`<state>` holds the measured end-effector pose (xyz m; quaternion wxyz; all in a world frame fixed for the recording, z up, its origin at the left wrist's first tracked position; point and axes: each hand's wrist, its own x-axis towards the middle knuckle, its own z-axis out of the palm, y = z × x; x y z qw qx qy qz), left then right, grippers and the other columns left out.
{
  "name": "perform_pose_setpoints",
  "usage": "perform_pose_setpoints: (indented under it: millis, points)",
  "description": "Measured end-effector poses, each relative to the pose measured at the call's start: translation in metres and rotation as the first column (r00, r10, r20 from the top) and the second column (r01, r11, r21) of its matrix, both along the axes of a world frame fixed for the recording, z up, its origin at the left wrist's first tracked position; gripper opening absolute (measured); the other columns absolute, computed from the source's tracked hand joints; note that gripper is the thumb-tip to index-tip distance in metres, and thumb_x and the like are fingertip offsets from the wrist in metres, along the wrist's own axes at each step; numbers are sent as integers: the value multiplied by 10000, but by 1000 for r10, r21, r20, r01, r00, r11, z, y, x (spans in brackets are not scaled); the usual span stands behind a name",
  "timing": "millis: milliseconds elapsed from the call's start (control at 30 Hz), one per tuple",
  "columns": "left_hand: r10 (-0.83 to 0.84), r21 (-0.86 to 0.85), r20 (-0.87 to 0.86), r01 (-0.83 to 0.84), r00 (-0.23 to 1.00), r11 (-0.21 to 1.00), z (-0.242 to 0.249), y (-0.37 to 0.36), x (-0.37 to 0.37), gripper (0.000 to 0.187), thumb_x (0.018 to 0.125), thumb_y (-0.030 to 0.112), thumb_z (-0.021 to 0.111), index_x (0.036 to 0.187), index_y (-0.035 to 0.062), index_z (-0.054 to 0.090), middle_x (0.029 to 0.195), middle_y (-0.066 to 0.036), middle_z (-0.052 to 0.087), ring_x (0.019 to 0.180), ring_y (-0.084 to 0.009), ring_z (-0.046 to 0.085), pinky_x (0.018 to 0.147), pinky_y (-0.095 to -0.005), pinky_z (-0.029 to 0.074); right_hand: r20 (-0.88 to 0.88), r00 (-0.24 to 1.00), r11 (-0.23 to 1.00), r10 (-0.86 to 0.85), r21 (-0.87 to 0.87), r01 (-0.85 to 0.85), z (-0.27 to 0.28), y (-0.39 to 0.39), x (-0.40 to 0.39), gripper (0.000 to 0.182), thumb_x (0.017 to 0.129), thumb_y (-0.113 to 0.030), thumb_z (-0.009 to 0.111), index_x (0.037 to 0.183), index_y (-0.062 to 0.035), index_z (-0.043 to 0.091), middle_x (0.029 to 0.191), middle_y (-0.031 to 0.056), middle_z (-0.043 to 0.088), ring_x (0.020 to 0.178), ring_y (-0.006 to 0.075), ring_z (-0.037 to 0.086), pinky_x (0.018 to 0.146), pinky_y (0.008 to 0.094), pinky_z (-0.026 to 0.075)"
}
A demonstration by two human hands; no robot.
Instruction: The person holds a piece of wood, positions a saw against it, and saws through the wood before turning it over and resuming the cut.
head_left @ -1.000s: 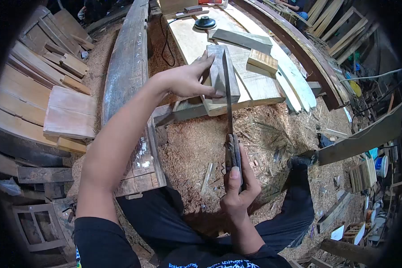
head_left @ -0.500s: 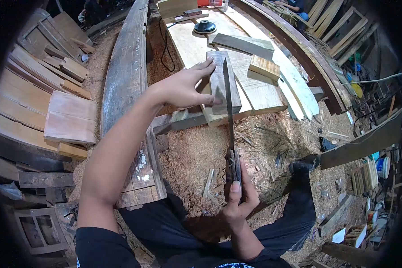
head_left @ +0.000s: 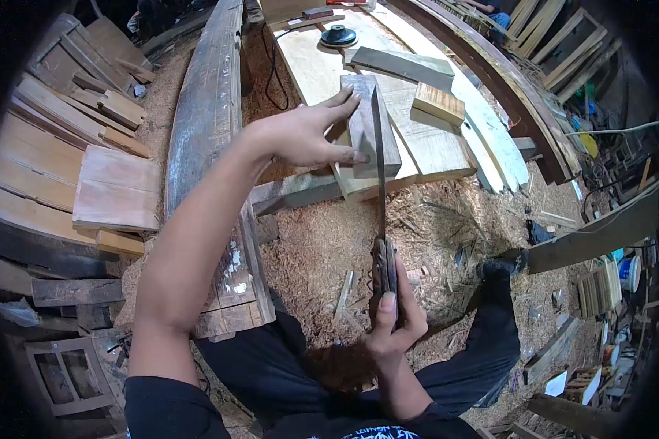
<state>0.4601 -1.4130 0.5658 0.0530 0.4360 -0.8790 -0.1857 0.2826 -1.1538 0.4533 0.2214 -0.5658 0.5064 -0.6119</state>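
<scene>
My right hand (head_left: 395, 322) is closed around the dark wooden handle of a handsaw (head_left: 380, 175), index finger stretched along its side. The thin blade is seen almost edge-on and points away from me, overlapping the top of a grey-brown wooden block (head_left: 370, 124). From the left, my left hand (head_left: 318, 132) reaches to that block with fingers spread. Its fingertips rest at the far left part of the block and the thumb lies on the near part. Beneath the block are pale boards (head_left: 425, 164), whose near ends face me.
A black round disc (head_left: 338, 36), a grey plank (head_left: 403, 66) and a small light block (head_left: 438, 104) lie on the boards. A long weathered beam (head_left: 205, 139) runs along my left. Sawdust and chips (head_left: 307, 256) cover the ground. A person's clothing (head_left: 498, 16) shows at the far right.
The whole scene has shifted slightly upward and to the right in view. Both hands keep the same hold, and the saw lies over the block much as before.
</scene>
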Motion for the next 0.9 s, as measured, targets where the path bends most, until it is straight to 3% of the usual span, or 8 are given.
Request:
perform_pose_setpoints:
  millis: [167,200,367,500,600,633,833,900]
  points:
    - [-40,15,-20,40,999,999,-3,-2,0,1135,851,614,727,1630,23,151,1704,-220,94,1534,-372,264,1233,-442,321,63,998,990,-3,139,-5,-7,1,5,488,1000,-148,527,1393,139,545,1091,281,740,673,147,692,652,281,541]
    - [-29,14,-7,29,1000,999,-2,-2,-1,1134,851,618,724,1633,31,149,1704,-219,91,1535,-372,262,1235,-443,318,26,999,998,-41,-51,42,-9,-3,4,497,1007,-172,512,1383,151,547,1082,289,740,695,167,716,664,285,550]
    - [-4,27,30,3,1000,1000,3,-2,-1,1131,850,626,724,1635,47,153,1705,-218,79,1544,-357,239,1244,-436,300,-147,984,968,-104,-242,66,-21,-10,-8,477,996,-143,503,1367,152,564,1098,273,742,700,185,730,651,290,550]
    - [-29,12,-3,29,1000,1000,-1,-4,1,1123,852,583,749,1632,36,154,1704,-223,83,1555,-351,204,1247,-434,290,68,997,997,-27,73,22,25,-33,-1,458,998,-109,495,1416,60,574,1026,185,753,572,149,589,576,316,474]
    - [-24,34,-1,24,1000,999,2,-4,0,1145,839,630,729,1632,36,155,1704,-221,84,1546,-367,229,1244,-445,297,-57,994,975,-94,-207,81,-24,-28,4,476,996,-123,479,1383,146,551,1103,268,739,770,216,738,742,308,560]
    - [-21,45,7,21,1000,999,2,-4,1,1155,833,649,721,1632,37,155,1704,-222,84,1541,-372,241,1243,-448,302,-14,1000,999,-24,28,24,-33,-1,0,487,985,-121,480,1363,179,544,1141,303,722,920,266,761,850,325,565]
    - [-6,44,42,4,999,999,3,-3,0,1141,829,616,742,1635,54,162,1712,-182,110,1531,-352,281,1235,-450,322,20,999,998,-43,-43,44,-4,-28,1,459,993,-99,493,1385,128,562,1048,250,751,684,201,705,661,300,545]
    - [-36,-20,3,36,999,999,2,-1,0,1106,841,575,747,1634,55,178,1712,-182,112,1529,-338,293,1229,-443,329,107,994,986,-23,166,5,16,-38,6,442,1009,-91,481,1387,124,562,1062,254,743,693,190,692,661,300,539]
